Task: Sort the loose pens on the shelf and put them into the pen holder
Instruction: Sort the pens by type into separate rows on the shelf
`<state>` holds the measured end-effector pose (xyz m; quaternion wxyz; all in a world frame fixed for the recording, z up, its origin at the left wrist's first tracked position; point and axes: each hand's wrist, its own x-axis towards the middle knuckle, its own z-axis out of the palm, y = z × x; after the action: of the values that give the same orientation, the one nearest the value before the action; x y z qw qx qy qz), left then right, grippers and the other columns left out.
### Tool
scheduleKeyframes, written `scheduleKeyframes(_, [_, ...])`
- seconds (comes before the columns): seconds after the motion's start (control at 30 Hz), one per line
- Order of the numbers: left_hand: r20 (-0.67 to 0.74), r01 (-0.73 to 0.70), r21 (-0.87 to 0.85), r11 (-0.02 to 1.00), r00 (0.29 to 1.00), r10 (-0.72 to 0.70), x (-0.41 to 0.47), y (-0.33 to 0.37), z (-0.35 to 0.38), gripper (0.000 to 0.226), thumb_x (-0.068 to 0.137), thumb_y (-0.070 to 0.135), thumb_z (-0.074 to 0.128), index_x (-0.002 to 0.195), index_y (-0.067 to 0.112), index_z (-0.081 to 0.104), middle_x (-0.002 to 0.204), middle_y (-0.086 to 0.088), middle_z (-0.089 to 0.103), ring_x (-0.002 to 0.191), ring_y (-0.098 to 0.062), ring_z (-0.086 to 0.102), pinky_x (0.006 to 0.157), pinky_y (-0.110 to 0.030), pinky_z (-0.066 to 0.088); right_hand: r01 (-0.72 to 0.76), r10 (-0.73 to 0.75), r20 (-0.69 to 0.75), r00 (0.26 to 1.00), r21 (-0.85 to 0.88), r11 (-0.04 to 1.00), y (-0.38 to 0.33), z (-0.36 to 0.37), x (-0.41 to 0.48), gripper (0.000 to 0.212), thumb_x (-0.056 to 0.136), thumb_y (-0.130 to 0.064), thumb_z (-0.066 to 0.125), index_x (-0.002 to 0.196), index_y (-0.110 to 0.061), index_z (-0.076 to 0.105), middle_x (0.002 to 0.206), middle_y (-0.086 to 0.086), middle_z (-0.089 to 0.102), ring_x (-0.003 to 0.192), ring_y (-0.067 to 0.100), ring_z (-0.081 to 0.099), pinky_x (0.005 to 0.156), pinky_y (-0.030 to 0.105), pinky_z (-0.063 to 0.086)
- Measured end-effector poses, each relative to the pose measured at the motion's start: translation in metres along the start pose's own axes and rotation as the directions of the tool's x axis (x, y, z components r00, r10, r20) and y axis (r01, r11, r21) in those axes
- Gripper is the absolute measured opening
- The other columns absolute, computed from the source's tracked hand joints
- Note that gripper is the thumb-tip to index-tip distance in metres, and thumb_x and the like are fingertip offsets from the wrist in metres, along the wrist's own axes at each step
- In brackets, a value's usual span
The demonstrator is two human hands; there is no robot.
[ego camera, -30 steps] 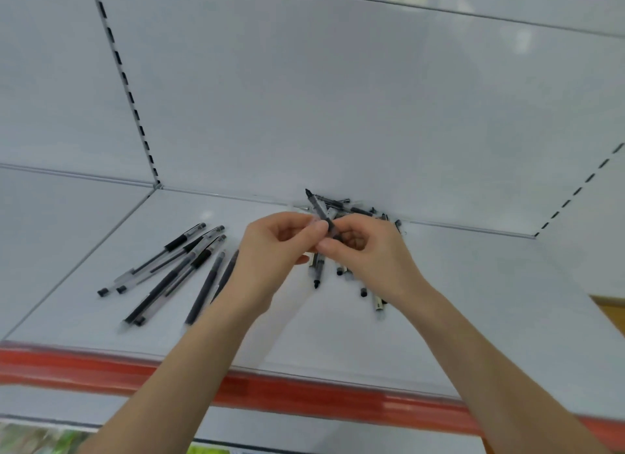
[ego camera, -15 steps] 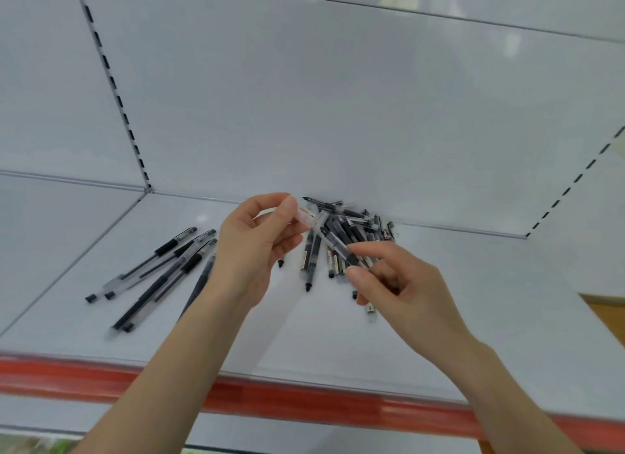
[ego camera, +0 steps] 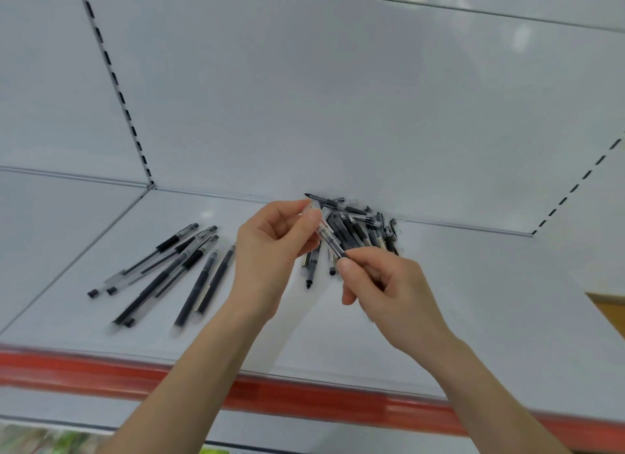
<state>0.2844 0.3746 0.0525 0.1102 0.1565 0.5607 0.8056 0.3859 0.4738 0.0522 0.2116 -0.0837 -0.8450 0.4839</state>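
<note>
A smooth, pale grey back panel (ego camera: 338, 98) filled the upper frame, crossed at upper left by a slotted upright (ego camera: 118, 91) with dark rectangular holes. Below it lay the flat, matte white shelf (ego camera: 473, 301), edged along the bottom of the frame by a glossy red strip (ego camera: 304, 399). At centre, the left hand (ego camera: 270, 250) and the right hand (ego camera: 389, 284) met over the shelf and partly hid a tangled pile of pens (ego camera: 358, 227) against the back panel. A looser row of pens (ego camera: 176, 267), slim with black grips and clear barrels, lay fanned at left centre. Both hands pinched one clear pen (ego camera: 329, 242), tilted, the left at its upper end and the right at its lower.
</note>
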Motion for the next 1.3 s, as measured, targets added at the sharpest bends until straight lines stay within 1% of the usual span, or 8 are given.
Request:
scheduleKeyframes(0.2, [-0.033, -0.026, 0.053, 0.998, 0.999, 0.028, 0.004, 0.003, -0.009, 0.008, 0.082, 0.006, 0.064, 0.085, 0.013, 0.066, 0.060, 0.004, 0.068, 0.061, -0.009, 0.064, 0.064, -0.021, 0.057, -0.035, 0.032, 0.058, 0.998, 0.036, 0.999, 0.003, 0.005, 0.008, 0.016, 0.090, -0.018, 0.056, 0.079, -0.028, 0.061, 0.056, -0.005, 0.065, 0.041, 0.005, 0.049, 0.047, 0.015, 0.038])
scheduleKeyframes(0.4, [-0.110, -0.045, 0.347, 0.937, 0.990, 0.088, 0.025, 0.006, -0.046, 0.012, 0.085, 0.009, 0.061, 0.093, 0.007, 0.070, 0.068, -0.003, 0.067, 0.061, -0.011, 0.062, 0.063, -0.023, 0.057, -0.126, 0.140, 0.179, 0.974, -0.088, 0.988, 0.017, -0.006, 0.034, 0.017, 0.089, -0.026, 0.055, 0.076, -0.021, 0.063, 0.069, -0.003, 0.066, 0.056, 0.002, 0.060, 0.055, 0.024, 0.050])
scheduleKeyframes(0.57, [-0.050, -0.078, 0.794, 0.603, 0.980, 0.192, 0.037, -0.002, -0.076, 0.017, 0.087, 0.021, 0.058, 0.100, 0.017, 0.069, 0.073, 0.002, 0.062, 0.067, -0.012, 0.055, 0.072, -0.023, 0.041, -0.083, 0.141, 0.158, 0.977, -0.326, 0.942, 0.032, -0.002, 0.063, 0.014, 0.089, -0.017, 0.057, 0.076, -0.014, 0.063, 0.059, -0.003, 0.060, 0.048, 0.003, 0.054, 0.052, 0.013, 0.045])
scheduleKeyframes(0.67, [-0.003, -0.072, 0.900, 0.431, 0.985, 0.171, 0.038, -0.006, -0.082, 0.025, 0.088, 0.026, 0.056, 0.109, 0.016, 0.064, 0.081, 0.002, 0.060, 0.082, -0.017, 0.053, 0.074, -0.025, 0.039, -0.017, 0.105, 0.194, 0.975, -0.409, 0.912, 0.030, 0.009, 0.080, 0.013, 0.089, -0.016, 0.056, 0.082, -0.009, 0.064, 0.061, -0.005, 0.057, 0.053, 0.005, 0.052, 0.051, 0.008, 0.040])
scheduleKeyframes(0.77, [-0.010, -0.034, 0.939, 0.343, 0.992, 0.127, 0.040, -0.010, -0.088, 0.034, 0.088, 0.032, 0.056, 0.117, 0.016, 0.058, 0.096, -0.002, 0.060, 0.092, -0.020, 0.053, 0.077, -0.027, 0.038, 0.030, 0.080, 0.215, 0.973, -0.465, 0.885, 0.030, 0.024, 0.098, 0.018, 0.088, -0.013, 0.054, 0.082, 0.000, 0.065, 0.059, -0.004, 0.052, 0.058, 0.012, 0.051, 0.058, 0.019, 0.040])
scheduleKeyframes(0.87, [-0.024, -0.015, 0.943, 0.332, 0.993, 0.114, 0.040, -0.013, -0.092, 0.037, 0.089, 0.035, 0.053, 0.120, 0.015, 0.056, 0.104, -0.005, 0.061, 0.092, -0.020, 0.053, 0.077, -0.027, 0.037, 0.076, 0.059, 0.242, 0.969, -0.514, 0.854, 0.030, 0.040, 0.111, 0.023, 0.088, -0.012, 0.052, 0.084, 0.008, 0.064, 0.068, 0.009, 0.056, 0.065, 0.017, 0.050, 0.063, 0.027, 0.039])
scheduleKeyframes(1.07, [-0.023, -0.023, 0.925, 0.379, 0.993, 0.116, 0.038, -0.013, -0.100, 0.029, 0.089, 0.031, 0.054, 0.112, 0.015, 0.061, 0.093, 0.001, 0.059, 0.086, -0.017, 0.052, 0.080, -0.029, 0.043, 0.262, 0.061, 0.424, 0.904, -0.661, 0.703, 0.040, 0.054, 0.135, 0.024, 0.088, -0.007, 0.052, 0.109, -0.012, 0.064, 0.116, 0.007, 0.059, 0.109, 0.025, 0.053, 0.092, 0.036, 0.044])
scheduleKeyframes(1.3, [-0.030, -0.033, 0.901, 0.432, 0.990, 0.139, 0.034, -0.007, -0.102, 0.022, 0.089, 0.024, 0.055, 0.103, 0.011, 0.065, 0.093, -0.004, 0.066, 0.081, -0.019, 0.057, 0.077, -0.026, 0.043, 0.450, 0.087, 0.619, 0.781, -0.654, 0.608, 0.032, 0.050, 0.141, 0.023, 0.086, -0.018, 0.061, 0.109, -0.016, 0.063, 0.116, 0.006, 0.056, 0.111, 0.023, 0.049, 0.093, 0.041, 0.042])
